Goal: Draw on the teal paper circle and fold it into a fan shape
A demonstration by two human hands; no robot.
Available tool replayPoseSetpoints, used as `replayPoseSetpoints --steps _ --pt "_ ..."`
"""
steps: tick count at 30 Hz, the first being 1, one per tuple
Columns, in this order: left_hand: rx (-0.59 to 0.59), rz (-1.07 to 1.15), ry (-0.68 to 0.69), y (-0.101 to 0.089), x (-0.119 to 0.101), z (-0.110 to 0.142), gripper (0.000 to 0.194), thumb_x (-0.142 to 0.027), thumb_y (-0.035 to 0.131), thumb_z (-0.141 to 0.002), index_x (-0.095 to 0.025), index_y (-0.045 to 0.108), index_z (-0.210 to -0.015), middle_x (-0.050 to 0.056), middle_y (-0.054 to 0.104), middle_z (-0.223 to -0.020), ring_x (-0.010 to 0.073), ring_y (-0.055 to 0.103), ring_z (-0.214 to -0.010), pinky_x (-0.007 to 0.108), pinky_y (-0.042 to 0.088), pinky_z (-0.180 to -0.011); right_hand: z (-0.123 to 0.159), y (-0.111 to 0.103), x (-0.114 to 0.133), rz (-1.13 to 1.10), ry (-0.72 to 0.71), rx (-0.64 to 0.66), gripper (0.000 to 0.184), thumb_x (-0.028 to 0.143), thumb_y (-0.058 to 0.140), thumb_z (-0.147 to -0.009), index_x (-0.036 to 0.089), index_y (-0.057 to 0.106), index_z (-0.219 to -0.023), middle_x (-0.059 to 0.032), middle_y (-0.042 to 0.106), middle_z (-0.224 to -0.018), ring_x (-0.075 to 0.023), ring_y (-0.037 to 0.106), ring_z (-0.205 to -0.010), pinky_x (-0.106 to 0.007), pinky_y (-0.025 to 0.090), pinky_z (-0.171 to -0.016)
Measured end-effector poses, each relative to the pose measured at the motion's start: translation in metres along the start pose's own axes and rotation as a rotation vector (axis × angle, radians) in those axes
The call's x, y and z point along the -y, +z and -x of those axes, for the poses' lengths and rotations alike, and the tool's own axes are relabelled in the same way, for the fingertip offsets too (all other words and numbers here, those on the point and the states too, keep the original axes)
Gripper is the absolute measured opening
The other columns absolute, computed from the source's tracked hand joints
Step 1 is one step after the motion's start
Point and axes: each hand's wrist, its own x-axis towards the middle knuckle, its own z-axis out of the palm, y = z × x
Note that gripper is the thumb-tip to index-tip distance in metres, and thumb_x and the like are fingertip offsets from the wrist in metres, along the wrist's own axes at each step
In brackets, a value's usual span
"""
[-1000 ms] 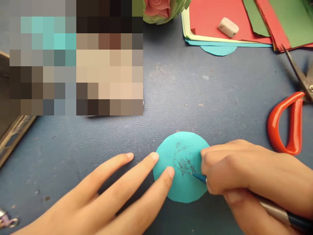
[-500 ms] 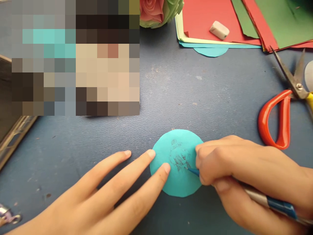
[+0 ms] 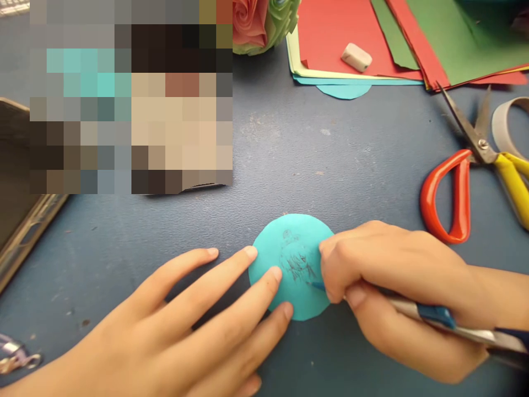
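Observation:
A turquoise paper circle (image 3: pixel 306 231) lies on the dark blue table in front of me, with a dark sketch (image 3: pixel 296 263) of short scribbled lines near its middle. My left hand (image 3: pixel 185 325) is spread flat, several fingertips resting on the circle's left part and rim. Wrapped round a pen (image 3: pixel 436 315) with blue and silver parts, my right hand (image 3: pixel 384 286) is closed at the circle's right edge. The pen's blue tip is at the paper, just below and right of the sketched lines.
Scissors (image 3: pixel 462 196) with red and yellow handles lie open at right, beside a tape roll (image 3: pixel 499 118). Behind are stacked coloured papers (image 3: pixel 330 33), an eraser (image 3: pixel 356 58) and a paper-rose ball (image 3: pixel 264 27). A dark flat object (image 3: pixel 20 209) lies left; a pixelated patch covers the upper left.
The view has shifted slightly, so most things sit a little further left. Another left fingertip now shows on the circle's lower edge. The pen is still in my right hand at the sketch.

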Motion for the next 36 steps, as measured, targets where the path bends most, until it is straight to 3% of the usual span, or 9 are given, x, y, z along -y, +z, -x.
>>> replayPoseSetpoints --steps 2,4,7,12,20,36 --pt "-0.054 -0.032 0.069 0.001 0.0 -0.003 0.037 -0.044 0.05 -0.09 -0.033 0.054 -0.125 -0.01 0.051 -0.136 0.0196 0.042 -0.128 0.036 0.015 -0.118 0.0 0.0 -0.001 0.019 0.008 0.0 0.021 -0.001 0.038 -0.073 0.019 0.042 -0.075 0.0066 0.042 -0.058 -0.0053 0.035 -0.05 -0.018 0.034 -0.05" --pt "-0.068 -0.036 0.054 0.002 -0.001 -0.005 0.035 -0.043 0.049 -0.091 -0.032 0.056 -0.123 -0.009 0.054 -0.133 0.0196 0.042 -0.127 0.036 0.016 -0.117 -0.001 0.002 -0.002 0.055 0.002 -0.027 0.019 0.001 0.038 -0.073 0.019 0.042 -0.074 0.006 0.046 -0.059 -0.0054 0.036 -0.049 -0.018 0.034 -0.049" --pt "-0.079 -0.039 0.042 0.002 -0.001 -0.006 0.033 -0.041 0.047 -0.092 -0.033 0.056 -0.123 -0.009 0.056 -0.13 0.0198 0.044 -0.124 0.036 0.018 -0.115 -0.001 0.003 -0.002 0.032 -0.023 -0.057 0.018 0.002 0.038 -0.07 0.019 0.042 -0.072 0.0069 0.043 -0.056 -0.0047 0.032 -0.046 -0.016 0.031 -0.046" --pt "-0.061 -0.063 0.071 0.003 -0.001 -0.006 0.034 -0.031 0.042 -0.094 -0.032 0.055 -0.125 -0.007 0.055 -0.132 0.0218 0.045 -0.124 0.038 0.019 -0.113 -0.003 0.003 0.004 0.008 0.077 -0.057 0.017 0.003 0.036 -0.07 0.019 0.04 -0.069 0.0075 0.041 -0.053 -0.0037 0.031 -0.043 -0.014 0.03 -0.043" --pt "-0.087 -0.091 0.082 0.002 0.001 -0.006 0.034 -0.037 0.042 -0.094 -0.033 0.055 -0.125 -0.006 0.057 -0.131 0.0228 0.048 -0.121 0.038 0.022 -0.11 -0.002 0.002 0.008 0.005 0.102 -0.034 0.017 0.003 0.037 -0.071 0.02 0.041 -0.07 0.0073 0.043 -0.055 -0.0035 0.033 -0.044 -0.014 0.03 -0.043" --pt "-0.141 -0.075 0.039 -0.002 -0.005 -0.01 0.029 -0.034 0.041 -0.095 -0.033 0.06 -0.116 -0.009 0.06 -0.125 0.0167 0.051 -0.116 0.032 0.023 -0.11 -0.001 0.006 0.007 0.009 0.155 -0.036 0.013 0.008 0.036 -0.073 0.02 0.043 -0.071 0.0064 0.041 -0.054 -0.0053 0.033 -0.044 -0.016 0.031 -0.042"
